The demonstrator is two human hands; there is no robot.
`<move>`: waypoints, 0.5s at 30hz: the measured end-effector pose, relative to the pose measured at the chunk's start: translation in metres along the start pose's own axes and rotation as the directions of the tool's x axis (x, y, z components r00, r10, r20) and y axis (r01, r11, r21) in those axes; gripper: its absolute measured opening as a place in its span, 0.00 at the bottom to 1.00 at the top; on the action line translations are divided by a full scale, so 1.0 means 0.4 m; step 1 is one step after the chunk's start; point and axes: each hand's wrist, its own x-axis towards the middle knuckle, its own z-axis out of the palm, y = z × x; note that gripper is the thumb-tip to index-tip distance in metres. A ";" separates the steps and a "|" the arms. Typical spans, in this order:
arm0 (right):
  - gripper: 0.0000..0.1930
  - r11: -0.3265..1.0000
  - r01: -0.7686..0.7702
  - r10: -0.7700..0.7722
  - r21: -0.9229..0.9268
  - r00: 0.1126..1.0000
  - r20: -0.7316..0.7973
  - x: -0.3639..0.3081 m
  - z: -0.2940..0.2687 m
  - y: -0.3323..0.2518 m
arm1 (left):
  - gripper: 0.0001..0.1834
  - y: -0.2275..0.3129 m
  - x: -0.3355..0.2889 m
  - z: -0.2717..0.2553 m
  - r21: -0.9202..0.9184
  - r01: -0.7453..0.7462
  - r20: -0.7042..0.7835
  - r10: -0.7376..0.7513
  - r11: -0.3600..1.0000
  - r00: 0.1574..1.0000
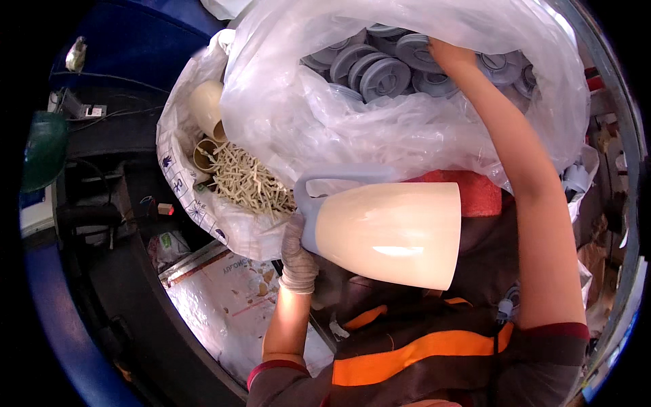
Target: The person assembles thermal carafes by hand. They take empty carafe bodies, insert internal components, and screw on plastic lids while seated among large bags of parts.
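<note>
My left hand (pixel 298 254), in a pale glove, is closed round the grey collar of a cream plastic jug (pixel 390 234). The jug lies sideways in front of my body, its grey handle on the far side and its wide end to the right. Bare, my right hand (pixel 453 55) reaches into a clear plastic bag (pixel 325 132) full of round grey lids (pixel 385 80). It touches the edge of a lid; most of its fingers are hidden among the lids and the plastic film, so its grip does not show.
A white woven sack (pixel 183 163) at the left holds cream jug bodies (pixel 207 108) and many thin cream plastic strips (pixel 247 180). Something red (pixel 481 193) lies behind the jug. Blue and dark machine parts (pixel 108 271) stand at the left, beside a scrap-strewn white surface (pixel 237 298).
</note>
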 end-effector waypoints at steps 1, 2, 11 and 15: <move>0.21 0.999 -0.012 0.015 0.053 0.998 -0.059 -0.034 -0.025 -0.003 | 0.34 0.001 0.000 0.004 -0.081 0.022 0.005 -0.022 0.996 1.000; 0.21 0.994 -0.022 0.034 0.106 0.993 -0.116 -0.061 -0.047 -0.001 | 0.33 0.001 0.000 0.001 -0.104 0.028 0.015 -0.027 0.994 1.000; 0.18 0.960 -0.068 0.061 0.270 0.998 0.034 -0.424 -0.161 0.194 | 0.32 -0.019 -0.019 0.020 -0.254 0.060 0.034 -0.053 0.965 0.998; 0.24 0.861 0.228 -0.223 0.456 0.973 -0.065 -0.489 -0.138 0.185 | 0.33 -0.032 -0.030 0.016 -0.162 -0.010 -0.021 0.006 0.987 1.000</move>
